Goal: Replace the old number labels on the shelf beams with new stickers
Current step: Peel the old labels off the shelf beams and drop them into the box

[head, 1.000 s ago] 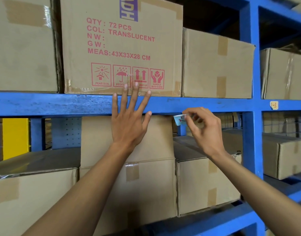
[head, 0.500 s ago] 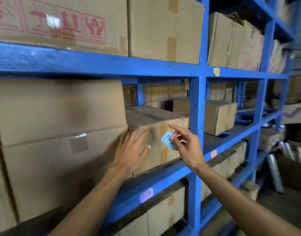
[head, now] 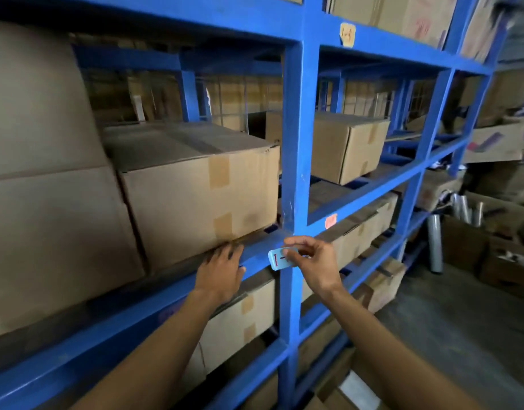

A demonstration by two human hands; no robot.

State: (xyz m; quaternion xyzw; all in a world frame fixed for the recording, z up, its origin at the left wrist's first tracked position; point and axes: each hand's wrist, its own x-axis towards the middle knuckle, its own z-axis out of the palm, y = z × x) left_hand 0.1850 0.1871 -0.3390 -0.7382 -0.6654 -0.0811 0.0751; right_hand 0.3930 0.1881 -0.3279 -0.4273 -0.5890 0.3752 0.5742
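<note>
Two bare hands work at the blue shelf beam [head: 256, 255]. The right hand [head: 312, 261] pinches a pale blue sticker [head: 277, 259] with red marking between thumb and fingertips, its grip closed on the right end, holding it against the beam just left of the upright post [head: 296, 143]. The left hand [head: 222, 269] rests open, fingers spread on the beam under a cardboard box [head: 195, 187], just beside the sticker.

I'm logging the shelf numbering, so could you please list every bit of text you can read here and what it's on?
"1-", in red, the rest hidden by fingers: blue sticker pinched in the right hand.
"1-3", faint: yellow label on the upper beam.
Orange label on the beam right of the post: too blurred to read.
Red print on an upper box: unreadable.
</note>
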